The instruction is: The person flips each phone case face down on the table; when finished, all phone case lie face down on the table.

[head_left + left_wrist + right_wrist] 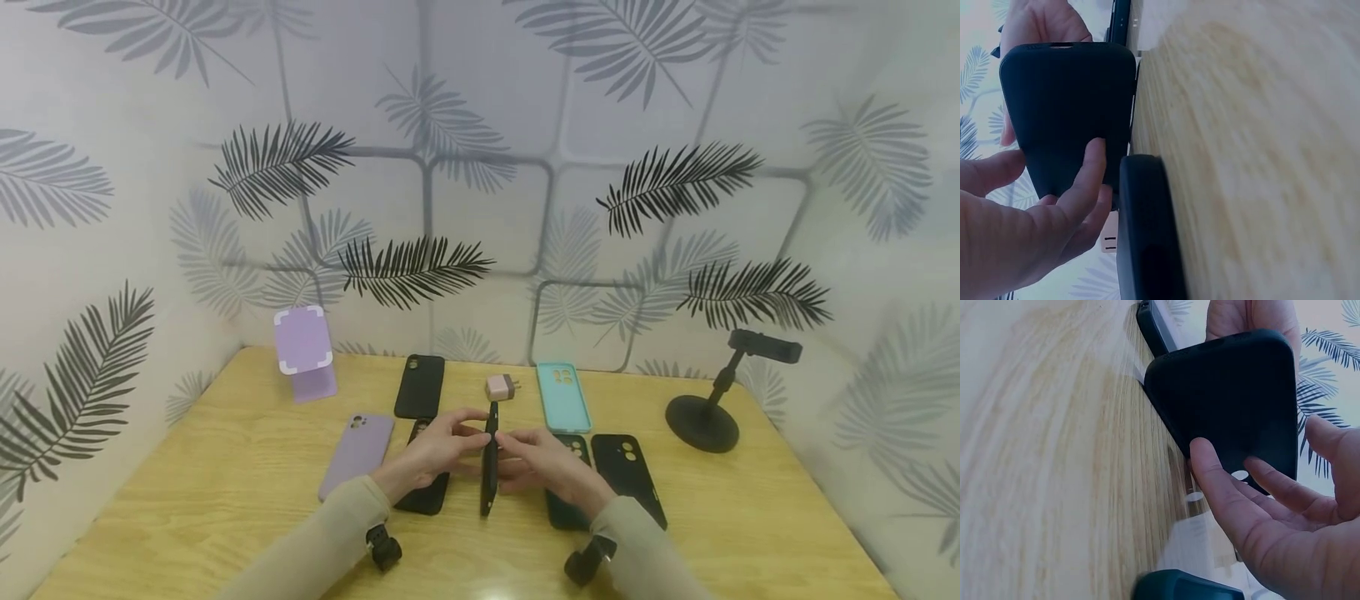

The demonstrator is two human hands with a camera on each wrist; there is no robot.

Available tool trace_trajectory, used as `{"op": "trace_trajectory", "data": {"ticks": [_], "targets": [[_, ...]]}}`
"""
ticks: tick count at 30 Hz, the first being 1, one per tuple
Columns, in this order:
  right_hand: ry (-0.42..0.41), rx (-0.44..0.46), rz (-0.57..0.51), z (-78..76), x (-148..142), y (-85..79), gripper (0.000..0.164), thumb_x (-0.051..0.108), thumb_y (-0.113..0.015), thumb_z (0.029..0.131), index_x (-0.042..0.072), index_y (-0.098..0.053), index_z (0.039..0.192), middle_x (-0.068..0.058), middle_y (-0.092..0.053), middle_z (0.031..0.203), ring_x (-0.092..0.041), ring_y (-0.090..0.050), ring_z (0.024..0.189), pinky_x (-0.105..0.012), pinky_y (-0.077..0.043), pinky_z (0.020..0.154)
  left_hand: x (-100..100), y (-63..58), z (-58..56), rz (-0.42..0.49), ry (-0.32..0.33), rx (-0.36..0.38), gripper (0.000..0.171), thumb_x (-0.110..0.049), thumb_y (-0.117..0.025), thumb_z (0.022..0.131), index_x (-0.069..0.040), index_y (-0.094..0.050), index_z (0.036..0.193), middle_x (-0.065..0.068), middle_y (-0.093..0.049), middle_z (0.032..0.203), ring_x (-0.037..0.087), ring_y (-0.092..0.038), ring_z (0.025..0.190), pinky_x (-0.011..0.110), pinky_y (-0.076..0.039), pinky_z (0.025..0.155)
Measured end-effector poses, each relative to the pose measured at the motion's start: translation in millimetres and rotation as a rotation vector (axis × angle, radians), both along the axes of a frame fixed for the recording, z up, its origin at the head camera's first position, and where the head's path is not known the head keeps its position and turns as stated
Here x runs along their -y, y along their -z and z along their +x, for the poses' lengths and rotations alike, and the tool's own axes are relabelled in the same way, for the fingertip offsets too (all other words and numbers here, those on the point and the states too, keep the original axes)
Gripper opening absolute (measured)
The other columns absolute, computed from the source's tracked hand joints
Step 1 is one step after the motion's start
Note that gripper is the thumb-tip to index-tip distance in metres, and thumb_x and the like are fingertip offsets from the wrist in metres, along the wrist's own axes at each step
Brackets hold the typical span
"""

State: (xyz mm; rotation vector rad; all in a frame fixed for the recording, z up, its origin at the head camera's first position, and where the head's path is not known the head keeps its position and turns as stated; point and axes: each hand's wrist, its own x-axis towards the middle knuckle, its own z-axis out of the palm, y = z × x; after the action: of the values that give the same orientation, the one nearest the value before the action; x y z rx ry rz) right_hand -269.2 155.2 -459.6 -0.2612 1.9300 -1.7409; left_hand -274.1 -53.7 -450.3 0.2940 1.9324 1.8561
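Note:
A black phone case [490, 475] stands on its long edge above the middle of the table, held between both hands. My left hand [435, 450] grips it from the left. In the left wrist view its thumb is at the case's edge and its fingers lie on the flat dark face [1066, 112]. From the right, my right hand [551, 462] holds the case too, with fingertips on the other face [1229, 400] in the right wrist view. Beneath the left hand lies a black case [426, 498], partly hidden. A dark green case [564, 510] lies under the right hand.
Around the hands lie a purple case [358, 454], a black case [420, 386], a turquoise case [564, 400] and another black case [630, 479]. A pink charger plug [498, 387] sits behind. A purple stand [303, 342] and a black stand [702, 423] flank the wooden table [750, 517].

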Motion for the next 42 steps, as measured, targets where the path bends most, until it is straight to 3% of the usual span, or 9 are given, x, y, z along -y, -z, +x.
{"op": "trace_trajectory", "data": {"ticks": [5,15,21,26,30,42], "targets": [[0.014,0.010,0.002,0.2,0.4,0.6,0.067,0.041,-0.058,0.098,-0.007,-0.043,0.143,-0.025,-0.061,0.130,-0.035,-0.066,0.112,-0.044,-0.058,0.088,-1.1,1.9,0.2,-0.039,0.041,0.006,0.054,-0.013,-0.064,0.096,-0.009,-0.043,0.146,0.026,-0.048,0.134,0.034,-0.062,0.111,0.052,-0.057,0.087],[-0.009,-0.007,-0.028,-1.5,-8.9,1.8,0.058,0.029,-0.057,0.101,-0.006,-0.041,0.144,-0.025,-0.061,0.129,-0.032,-0.065,0.114,-0.045,-0.057,0.090,-1.5,0.7,1.6,-0.144,0.061,-0.011,0.060,-0.009,-0.068,0.092,-0.009,-0.043,0.147,0.027,-0.039,0.147,0.038,-0.055,0.123,0.047,-0.058,0.088],[0.077,-0.096,0.091,1.5,-14.7,-0.5,0.049,0.020,-0.064,0.096,-0.006,-0.052,0.136,-0.022,-0.068,0.116,-0.024,-0.072,0.092,-0.038,-0.061,0.076,1.4,-2.0,3.2,-0.178,0.077,-0.020,0.058,-0.007,-0.067,0.092,-0.008,-0.044,0.146,0.027,-0.039,0.149,0.038,-0.053,0.127,0.047,-0.057,0.088],[0.144,-0.136,0.202,3.3,-16.5,-2.9,0.051,0.012,-0.069,0.092,-0.012,-0.051,0.133,-0.019,-0.071,0.106,-0.020,-0.072,0.076,-0.034,-0.062,0.066,4.3,-2.3,3.6,-0.209,0.089,-0.041,0.054,-0.008,-0.067,0.093,-0.008,-0.048,0.143,0.029,-0.035,0.151,0.040,-0.050,0.129,0.048,-0.057,0.088],[0.165,-0.135,0.265,3.6,-17.0,-3.6,0.051,0.010,-0.072,0.089,-0.011,-0.052,0.131,-0.018,-0.072,0.099,-0.019,-0.071,0.072,-0.034,-0.061,0.061,5.2,-1.4,2.6,-0.221,0.093,-0.044,0.052,-0.007,-0.066,0.093,-0.007,-0.050,0.142,0.029,-0.036,0.150,0.040,-0.050,0.129,0.047,-0.058,0.087],[0.193,-0.187,0.321,2.9,-18.0,-0.9,0.040,0.007,-0.075,0.086,-0.009,-0.060,0.120,-0.016,-0.074,0.089,-0.022,-0.072,0.068,-0.034,-0.060,0.054,6.5,-0.8,0.5,-0.204,0.089,-0.022,0.054,-0.003,-0.065,0.092,-0.002,-0.046,0.143,0.030,-0.035,0.150,0.039,-0.053,0.126,0.044,-0.058,0.087]]}}
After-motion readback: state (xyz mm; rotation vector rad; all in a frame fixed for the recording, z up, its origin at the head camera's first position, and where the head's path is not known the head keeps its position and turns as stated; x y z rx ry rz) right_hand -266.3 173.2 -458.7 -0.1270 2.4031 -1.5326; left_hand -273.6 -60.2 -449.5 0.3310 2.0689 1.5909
